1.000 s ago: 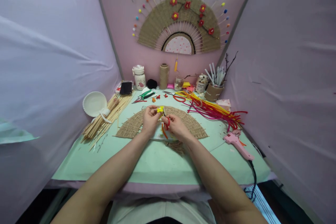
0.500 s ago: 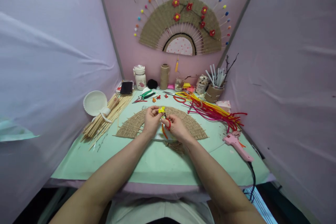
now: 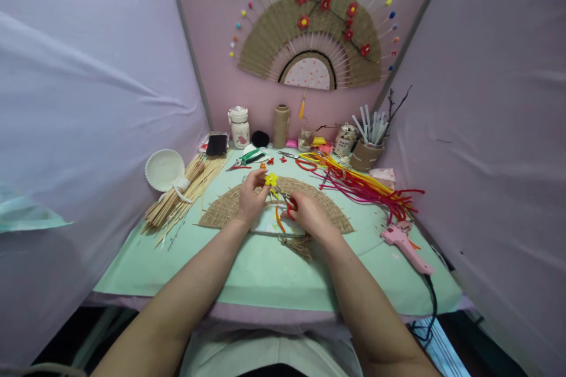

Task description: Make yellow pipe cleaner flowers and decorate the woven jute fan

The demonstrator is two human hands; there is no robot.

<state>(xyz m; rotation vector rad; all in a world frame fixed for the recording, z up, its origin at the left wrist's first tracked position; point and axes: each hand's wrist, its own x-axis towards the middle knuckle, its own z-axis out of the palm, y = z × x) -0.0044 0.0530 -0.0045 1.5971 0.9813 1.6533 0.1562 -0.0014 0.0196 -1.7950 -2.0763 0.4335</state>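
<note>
Fingers of a worker's left hand (image 3: pixel 251 195) pinch closed on a small yellow flower (image 3: pixel 271 179), raised over the middle of a woven fan (image 3: pixel 221 210) lying on a green-covered table (image 3: pixel 256 274). Just beside it, fingers of the right hand (image 3: pixel 310 215) curl around the red handles of small scissors (image 3: pixel 292 209), blades pointed toward a yellow tail beneath the petals; whether the blades touch it, or how far they are parted, is too small to tell.

The step in hand appears to be trimming the flower. The next move calls for a steady left pinch and a careful bite of the blades at the tail, clear of petals and fingertips.

An orange strip (image 3: pixel 280 221) lies below the hands, near a bundle of brown fibre (image 3: pixel 298 246) at the fan's lower edge. Beyond the fan sit green-handled pruners (image 3: pixel 251 157), little red pieces (image 3: pixel 283 159) and orange-handled scissors (image 3: pixel 306 165). Red and yellow stems (image 3: pixel 365 188) spread to the right, with a pink glue gun (image 3: pixel 409 249) nearer the worker; thin sticks (image 3: pixel 174 203) lie at left. On the back wall hangs a larger fan (image 3: pixel 263 41) bearing red blossoms.
</note>
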